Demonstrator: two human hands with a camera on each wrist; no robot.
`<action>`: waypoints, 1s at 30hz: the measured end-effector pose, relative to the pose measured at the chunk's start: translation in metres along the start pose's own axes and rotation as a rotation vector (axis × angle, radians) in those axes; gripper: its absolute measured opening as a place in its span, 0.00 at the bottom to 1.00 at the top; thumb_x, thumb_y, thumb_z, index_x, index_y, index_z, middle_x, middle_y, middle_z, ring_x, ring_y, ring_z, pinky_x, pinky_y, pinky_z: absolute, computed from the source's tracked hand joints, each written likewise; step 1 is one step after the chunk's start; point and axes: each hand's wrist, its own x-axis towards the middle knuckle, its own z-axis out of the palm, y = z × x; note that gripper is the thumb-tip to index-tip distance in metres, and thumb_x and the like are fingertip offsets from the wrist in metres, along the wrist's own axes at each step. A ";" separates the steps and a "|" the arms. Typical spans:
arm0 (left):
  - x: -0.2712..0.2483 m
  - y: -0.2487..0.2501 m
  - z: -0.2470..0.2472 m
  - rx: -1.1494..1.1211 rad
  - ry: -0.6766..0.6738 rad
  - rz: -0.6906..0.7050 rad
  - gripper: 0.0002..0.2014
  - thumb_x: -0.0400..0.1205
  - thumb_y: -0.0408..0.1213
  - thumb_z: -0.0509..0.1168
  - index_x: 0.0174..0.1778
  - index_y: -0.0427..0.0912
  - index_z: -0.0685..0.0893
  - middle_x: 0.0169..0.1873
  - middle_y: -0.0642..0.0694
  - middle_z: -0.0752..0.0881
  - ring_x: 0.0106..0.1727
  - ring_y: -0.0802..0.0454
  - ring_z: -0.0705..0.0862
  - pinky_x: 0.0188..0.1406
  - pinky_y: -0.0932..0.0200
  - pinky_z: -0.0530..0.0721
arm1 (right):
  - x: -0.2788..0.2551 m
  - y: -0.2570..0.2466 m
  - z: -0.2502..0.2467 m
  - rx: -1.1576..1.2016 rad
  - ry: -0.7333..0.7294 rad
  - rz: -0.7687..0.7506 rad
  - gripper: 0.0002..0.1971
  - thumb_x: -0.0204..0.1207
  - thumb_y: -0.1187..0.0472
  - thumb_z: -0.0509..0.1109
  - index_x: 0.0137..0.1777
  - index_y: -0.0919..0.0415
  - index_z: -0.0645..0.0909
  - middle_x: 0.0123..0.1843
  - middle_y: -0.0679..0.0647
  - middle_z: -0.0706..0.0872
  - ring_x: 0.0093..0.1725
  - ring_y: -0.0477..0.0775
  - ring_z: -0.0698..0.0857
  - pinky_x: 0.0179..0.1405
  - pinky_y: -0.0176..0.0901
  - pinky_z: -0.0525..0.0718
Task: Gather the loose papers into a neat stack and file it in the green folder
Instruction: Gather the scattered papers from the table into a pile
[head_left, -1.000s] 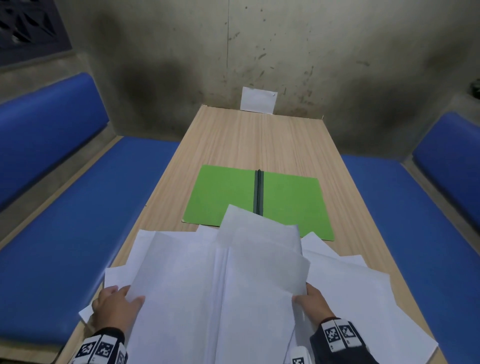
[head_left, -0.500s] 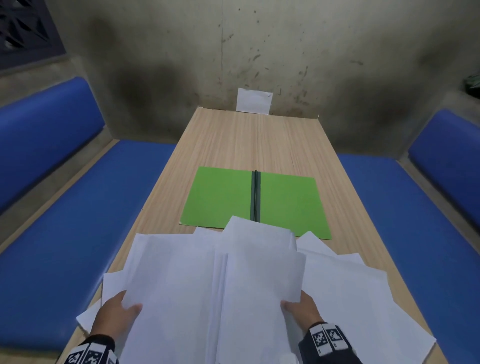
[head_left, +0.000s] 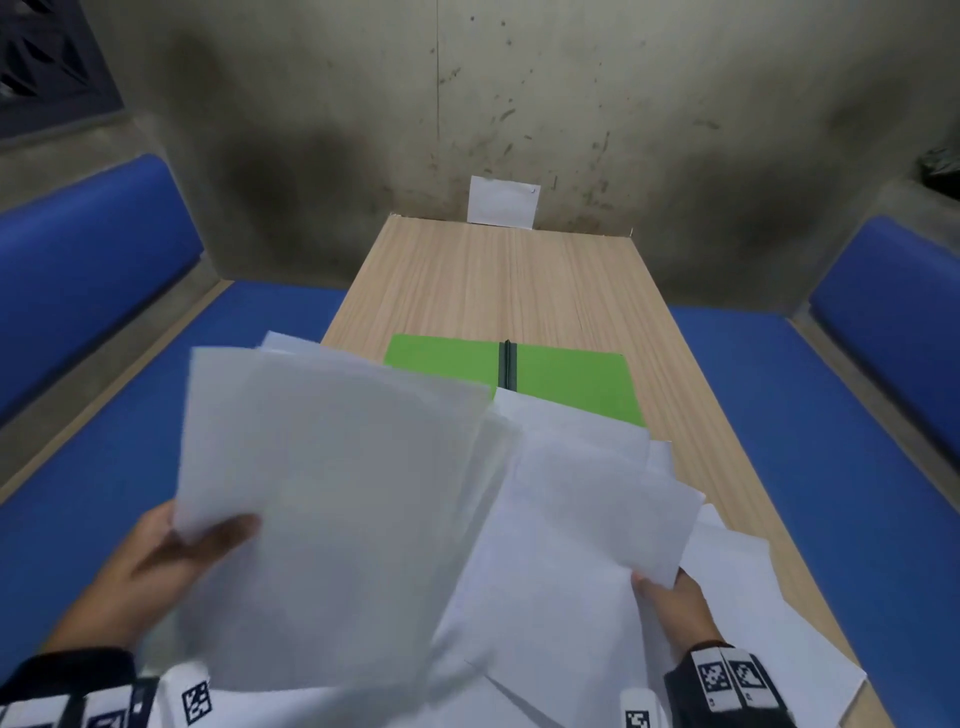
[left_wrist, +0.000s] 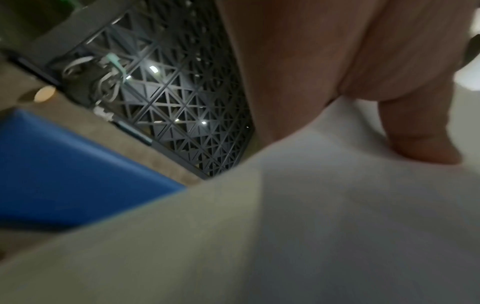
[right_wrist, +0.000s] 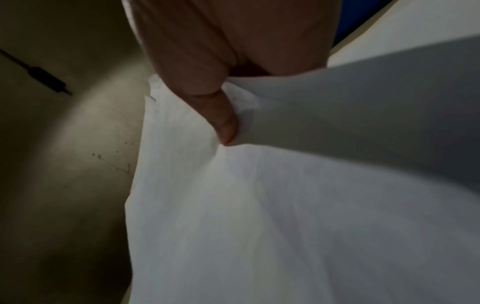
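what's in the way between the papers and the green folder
Nothing foreign. The green folder lies open, but loose sheets overlap its near edge, and the papers the left hand lifts hide its left corner.

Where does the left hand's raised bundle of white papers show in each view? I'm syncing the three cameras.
Head: the raised papers fill centre-left, the left hand gripping their lower left corner.
Left wrist: they fill the lower right, under the thumb.
Right wrist: cannot tell; the white sheets there look alike.
Shared landmark: the blue bench, head and left wrist only.
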 end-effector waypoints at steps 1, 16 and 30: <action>0.001 0.005 0.000 -0.097 -0.035 -0.044 0.10 0.67 0.40 0.77 0.42 0.44 0.87 0.34 0.50 0.93 0.40 0.57 0.89 0.42 0.57 0.86 | 0.001 0.000 0.000 0.026 -0.009 0.007 0.08 0.76 0.70 0.66 0.54 0.65 0.78 0.53 0.66 0.83 0.52 0.63 0.81 0.58 0.53 0.78; 0.005 -0.026 0.129 -0.299 -0.113 -0.287 0.19 0.67 0.43 0.78 0.47 0.36 0.87 0.46 0.36 0.92 0.52 0.37 0.89 0.59 0.40 0.83 | -0.041 -0.045 0.034 0.282 -0.356 -0.073 0.09 0.82 0.68 0.58 0.49 0.64 0.81 0.38 0.48 0.93 0.40 0.50 0.85 0.34 0.33 0.82; -0.011 0.004 0.132 -0.278 -0.075 -0.077 0.31 0.72 0.29 0.73 0.67 0.55 0.70 0.47 0.52 0.89 0.48 0.57 0.88 0.46 0.60 0.83 | -0.049 -0.049 0.029 0.352 -0.293 -0.293 0.16 0.62 0.60 0.81 0.49 0.63 0.85 0.38 0.50 0.94 0.39 0.46 0.92 0.38 0.36 0.87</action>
